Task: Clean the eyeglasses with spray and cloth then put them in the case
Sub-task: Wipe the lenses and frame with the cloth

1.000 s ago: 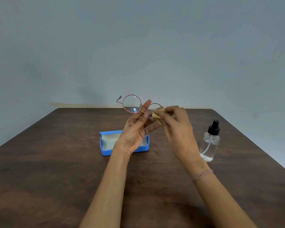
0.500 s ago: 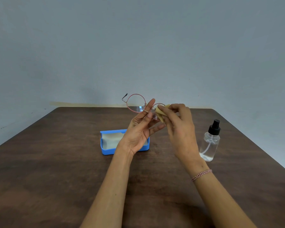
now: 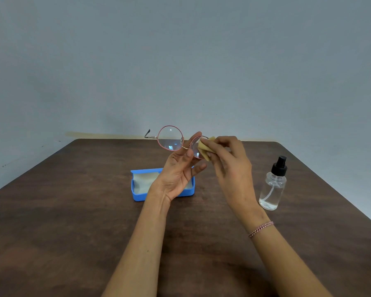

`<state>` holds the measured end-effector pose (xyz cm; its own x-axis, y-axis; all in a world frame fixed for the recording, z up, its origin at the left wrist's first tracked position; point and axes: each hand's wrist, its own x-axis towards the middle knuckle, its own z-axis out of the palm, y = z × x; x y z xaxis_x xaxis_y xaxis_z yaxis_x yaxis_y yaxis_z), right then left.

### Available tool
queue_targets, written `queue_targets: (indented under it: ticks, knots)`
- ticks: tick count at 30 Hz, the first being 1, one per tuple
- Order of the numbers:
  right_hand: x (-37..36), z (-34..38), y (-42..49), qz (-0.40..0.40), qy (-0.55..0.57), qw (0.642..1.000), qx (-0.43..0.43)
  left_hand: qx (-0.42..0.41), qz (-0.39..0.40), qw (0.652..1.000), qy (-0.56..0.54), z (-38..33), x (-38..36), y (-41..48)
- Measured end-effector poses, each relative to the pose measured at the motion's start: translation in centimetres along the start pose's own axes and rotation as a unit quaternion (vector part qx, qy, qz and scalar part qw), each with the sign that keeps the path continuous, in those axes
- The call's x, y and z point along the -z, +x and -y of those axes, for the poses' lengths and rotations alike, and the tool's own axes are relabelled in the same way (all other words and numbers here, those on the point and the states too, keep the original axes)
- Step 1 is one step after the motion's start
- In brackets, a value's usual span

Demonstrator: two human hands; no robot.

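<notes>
Round pink-rimmed eyeglasses (image 3: 170,138) held above the tabotop's open blue case (image 3: 137,189) — left hand (image 3: 178,174) pinching the bridge, right hand (image 3: 229,161) pinching a tan cloth (image 3: 205,150) over one lens.

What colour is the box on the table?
The box is bright blue, seen in the head view.

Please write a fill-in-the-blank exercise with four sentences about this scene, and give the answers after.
1. The right hand presses the ____ on a lens.
2. The left hand holds the ____ at the bridge.
3. The open case is ____.
4. The bottle stands on the table, to the ____ of the case.
Answers: cloth, glasses, blue, right.
</notes>
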<state>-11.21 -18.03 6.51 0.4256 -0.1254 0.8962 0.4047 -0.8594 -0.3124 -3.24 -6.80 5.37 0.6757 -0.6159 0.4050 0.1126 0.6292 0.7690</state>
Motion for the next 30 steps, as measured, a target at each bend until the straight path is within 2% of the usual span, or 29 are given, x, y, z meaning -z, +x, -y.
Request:
queue_targets:
  ticks: [4,8,14,22,27,30]
  knots:
    - [0.0,0.6,-0.2,0.017,-0.005,1.0,0.021,-0.004,0.015,0.999,0.043,-0.2,-0.2,-0.2]
    - [-0.1,1.3,-0.2,0.038,0.046,0.998,0.014,0.0,0.011,0.999,0.051,-0.2,-0.4,-0.2]
    - [0.1,0.3,0.0,-0.007,-0.039,0.999,0.026,0.002,-0.002,0.999,0.051,-0.2,-0.4,-0.2]
    - [0.2,0.9,0.2,0.014,-0.064,0.995,0.078,-0.021,0.004,0.999,0.032,-0.3,-0.3,-0.1]
    - [0.6,0.6,0.2,0.073,-0.059,0.991,0.092,-0.049,0.001,0.999,-0.017,-1.0,0.2,-0.3]
    - [0.6,0.0,0.4,0.044,-0.07,0.993,0.081,-0.047,0.01,0.998,-0.026,-1.3,0.1,-0.4]
